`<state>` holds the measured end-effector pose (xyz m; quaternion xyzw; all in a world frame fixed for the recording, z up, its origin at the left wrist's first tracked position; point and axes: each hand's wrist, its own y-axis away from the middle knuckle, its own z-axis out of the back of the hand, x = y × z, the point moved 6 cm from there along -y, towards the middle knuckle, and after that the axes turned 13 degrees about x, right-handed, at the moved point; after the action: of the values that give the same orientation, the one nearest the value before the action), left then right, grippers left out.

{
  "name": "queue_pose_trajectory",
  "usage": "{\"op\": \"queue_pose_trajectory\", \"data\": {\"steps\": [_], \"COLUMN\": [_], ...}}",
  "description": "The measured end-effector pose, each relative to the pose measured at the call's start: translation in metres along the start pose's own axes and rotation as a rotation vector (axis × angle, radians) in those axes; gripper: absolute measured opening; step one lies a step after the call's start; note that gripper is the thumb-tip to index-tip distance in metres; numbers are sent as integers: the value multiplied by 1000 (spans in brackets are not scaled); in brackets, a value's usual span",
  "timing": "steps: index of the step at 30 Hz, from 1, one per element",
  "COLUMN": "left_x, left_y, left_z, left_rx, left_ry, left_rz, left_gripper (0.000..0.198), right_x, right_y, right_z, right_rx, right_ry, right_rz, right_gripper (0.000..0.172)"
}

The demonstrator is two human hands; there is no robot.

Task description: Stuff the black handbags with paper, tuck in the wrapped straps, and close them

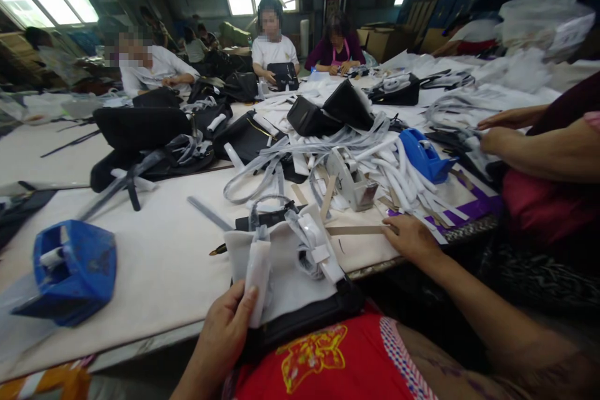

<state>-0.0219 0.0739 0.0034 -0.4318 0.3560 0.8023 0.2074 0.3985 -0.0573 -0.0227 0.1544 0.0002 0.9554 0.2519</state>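
Head view shows the wrapping of a black bag in white paper, seemingly at the stage of taping. The bag rests against the near edge of the worktop. The left hand is at the bag's near-left corner, its fingers closed round the paper-wrapped handle, which stands upright. The right hand lies flat to the right of the bag, fingers loosely spread, with the fingertips touching the end of a brown tape strip and gripping nothing. A grey tape dispenser stands beyond the bag. The next move likely calls for lifting that strip cleanly and carrying it over to the handle.
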Motion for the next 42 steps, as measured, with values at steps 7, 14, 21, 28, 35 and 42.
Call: {"op": "queue_pose_trajectory", "data": {"steps": [7, 14, 21, 28, 35, 42], "left_x": [-2, -4, -3, 0, 0, -2], "left_y": [1, 3, 3, 2, 5, 4], "left_z": [0, 0, 0, -2, -2, -1], "left_rx": [-9, -25, 0, 19, 4, -4], "left_ry": [-17, -34, -35, -1, 5, 25], "left_rz": [-14, -30, -37, -28, -41, -47], "left_gripper": [51, 52, 52, 51, 50, 50], "right_x": [75, 92, 49, 63, 111, 131], "right_y": [-12, -29, -32, -25, -27, -23], "right_z": [-6, -25, 4, 9, -6, -7], "right_rx": [143, 425, 382, 412, 512, 596], "right_ry": [269, 267, 173, -1034, -1496, -1626], "right_rz": [277, 234, 37, 31, 69, 81], "right_gripper": [33, 21, 21, 28, 29, 18]}}
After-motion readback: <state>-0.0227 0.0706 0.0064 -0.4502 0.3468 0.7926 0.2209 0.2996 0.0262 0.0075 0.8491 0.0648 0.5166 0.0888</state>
